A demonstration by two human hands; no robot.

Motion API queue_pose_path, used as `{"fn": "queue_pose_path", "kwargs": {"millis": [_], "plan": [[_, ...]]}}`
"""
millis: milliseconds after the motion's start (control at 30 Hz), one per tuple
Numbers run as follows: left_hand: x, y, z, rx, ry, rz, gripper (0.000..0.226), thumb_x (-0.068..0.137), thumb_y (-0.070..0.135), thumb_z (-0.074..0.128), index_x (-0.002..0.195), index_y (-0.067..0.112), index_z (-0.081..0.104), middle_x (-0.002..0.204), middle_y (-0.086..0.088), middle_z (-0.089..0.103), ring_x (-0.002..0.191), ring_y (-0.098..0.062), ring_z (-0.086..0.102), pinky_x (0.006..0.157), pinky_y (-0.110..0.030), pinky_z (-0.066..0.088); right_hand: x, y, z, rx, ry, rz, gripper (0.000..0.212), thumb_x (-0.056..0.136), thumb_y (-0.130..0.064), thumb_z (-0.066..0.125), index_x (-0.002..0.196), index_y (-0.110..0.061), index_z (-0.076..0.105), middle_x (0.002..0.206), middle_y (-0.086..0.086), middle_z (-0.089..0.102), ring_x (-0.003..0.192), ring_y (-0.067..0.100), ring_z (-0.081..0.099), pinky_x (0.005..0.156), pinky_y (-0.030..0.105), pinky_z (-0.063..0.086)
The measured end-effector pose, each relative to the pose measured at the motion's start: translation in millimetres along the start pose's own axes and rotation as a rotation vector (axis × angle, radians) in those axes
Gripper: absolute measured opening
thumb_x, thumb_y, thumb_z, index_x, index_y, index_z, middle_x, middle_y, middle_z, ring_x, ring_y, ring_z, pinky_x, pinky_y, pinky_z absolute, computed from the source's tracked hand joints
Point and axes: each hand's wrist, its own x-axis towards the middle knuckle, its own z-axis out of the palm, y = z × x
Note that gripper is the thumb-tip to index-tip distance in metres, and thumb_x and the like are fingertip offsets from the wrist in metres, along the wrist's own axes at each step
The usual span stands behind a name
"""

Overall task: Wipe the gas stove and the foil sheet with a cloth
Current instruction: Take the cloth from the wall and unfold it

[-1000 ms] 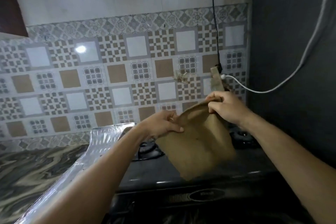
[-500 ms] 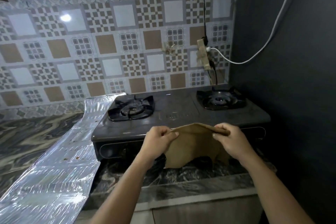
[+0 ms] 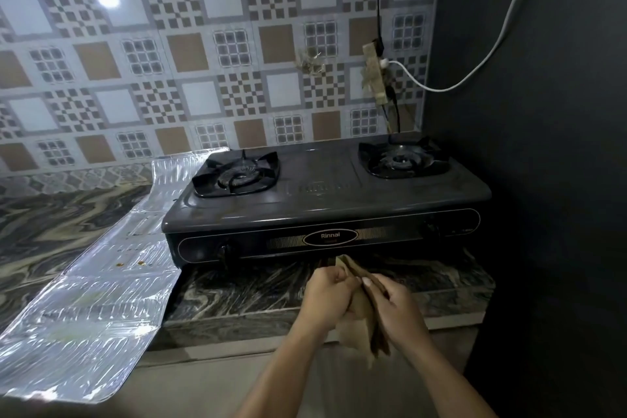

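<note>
A black two-burner gas stove [image 3: 325,207] stands on the marble counter against the tiled wall. A shiny foil sheet [image 3: 101,292] lies to its left, running from the wall to the counter's front edge, with a few small brown crumbs on it. In front of the stove, over the counter edge, my left hand [image 3: 327,299] and my right hand [image 3: 397,305] both grip a brown cloth [image 3: 364,312], folded together between them and hanging down.
The marble counter [image 3: 258,292] extends left under the foil. A dark wall [image 3: 543,180] stands right beside the stove. A power strip [image 3: 375,75] with black and white cables hangs on the tiled wall behind the right burner.
My hands came down and back from above the stove to the counter's front edge. They moved together, and the spread cloth is now folded between them.
</note>
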Motion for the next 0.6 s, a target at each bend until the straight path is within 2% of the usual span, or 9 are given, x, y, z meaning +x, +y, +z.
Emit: {"fn": "queue_pose_path", "kwargs": {"millis": [100,133,233,300,367,400,467,533,600], "plan": [[-6,7,1,-0.209,-0.050,-0.068,0.024,0.098,0.008,0.049,0.077,0.003,0.058,0.051,-0.004,0.055,0.042,-0.009,0.054,0.043,-0.020,0.046,1,-1,-3,0.145,-0.072,0.054,0.026,0.098,-0.014,0.046,0.097,-0.029,0.067,0.098,-0.004,0.072,0.089,0.001,0.067,0.071,0.012,0.049],[-6,9,0,-0.235,-0.059,-0.082,0.023,0.099,0.009,0.048,0.082,0.000,0.061,0.056,-0.006,0.061,0.045,-0.010,0.058,0.045,-0.022,0.049,2,0,-5,0.179,-0.097,0.067,0.025,0.098,-0.014,0.047,0.099,-0.029,0.067,0.100,-0.004,0.073,0.093,0.004,0.068,0.073,0.013,0.050],[-4,14,-3,-0.253,-0.088,-0.090,0.026,0.099,0.015,0.050,0.101,-0.007,0.063,0.081,-0.016,0.070,0.060,-0.016,0.067,0.060,-0.027,0.058,3,4,-10,0.322,-0.230,0.088,0.025,0.092,-0.014,0.058,0.113,-0.026,0.064,0.108,-0.004,0.072,0.102,0.007,0.066,0.080,0.019,0.051],[-6,18,-7,-0.255,-0.163,-0.089,0.029,0.099,0.019,0.051,0.102,-0.006,0.065,0.091,-0.017,0.073,0.070,-0.019,0.070,0.067,-0.029,0.057,3,10,-15,0.421,-0.290,0.133,0.043,0.080,-0.007,0.067,0.120,-0.022,0.061,0.111,-0.001,0.071,0.104,0.012,0.066,0.081,0.025,0.052],[-8,22,-11,-0.187,-0.226,-0.045,0.028,0.099,0.022,0.051,0.105,0.001,0.068,0.095,-0.011,0.074,0.082,-0.020,0.071,0.077,-0.031,0.056,3,15,-19,0.457,-0.238,0.172,0.044,0.077,0.002,0.063,0.119,-0.014,0.062,0.104,0.006,0.073,0.097,0.017,0.068,0.074,0.026,0.053],[-9,23,-14,-0.158,-0.213,-0.001,0.024,0.098,0.020,0.052,0.104,0.004,0.068,0.091,-0.007,0.074,0.082,-0.018,0.070,0.075,-0.028,0.054,3,17,-20,0.480,-0.187,0.204,0.040,0.081,0.006,0.059,0.117,-0.009,0.063,0.102,0.010,0.073,0.095,0.022,0.068,0.073,0.029,0.053],[-7,21,-24,-0.134,-0.076,0.128,0.015,0.094,0.012,0.059,0.104,0.006,0.067,0.081,-0.001,0.070,0.077,-0.013,0.065,0.068,-0.023,0.051,3,18,-20,0.541,-0.063,0.304,0.032,0.085,0.008,0.051,0.113,-0.001,0.064,0.100,0.018,0.072,0.093,0.031,0.067,0.074,0.036,0.053],[-1,14,-35,-0.136,0.003,0.153,0.026,0.086,0.014,0.070,0.111,0.012,0.063,0.090,-0.001,0.067,0.086,-0.014,0.065,0.073,-0.024,0.052,3,16,-21,0.587,0.033,0.365,0.024,0.088,0.001,0.050,0.106,0.000,0.066,0.092,0.018,0.072,0.086,0.031,0.066,0.069,0.036,0.052],[-2,8,-39,-0.095,-0.155,0.060,0.029,0.086,0.025,0.070,0.113,0.019,0.060,0.102,-0.001,0.070,0.097,-0.018,0.066,0.081,-0.032,0.053,1,11,-20,0.634,0.056,0.395,0.023,0.090,-0.008,0.050,0.105,-0.001,0.066,0.090,0.018,0.070,0.086,0.031,0.064,0.070,0.037,0.051]]}}
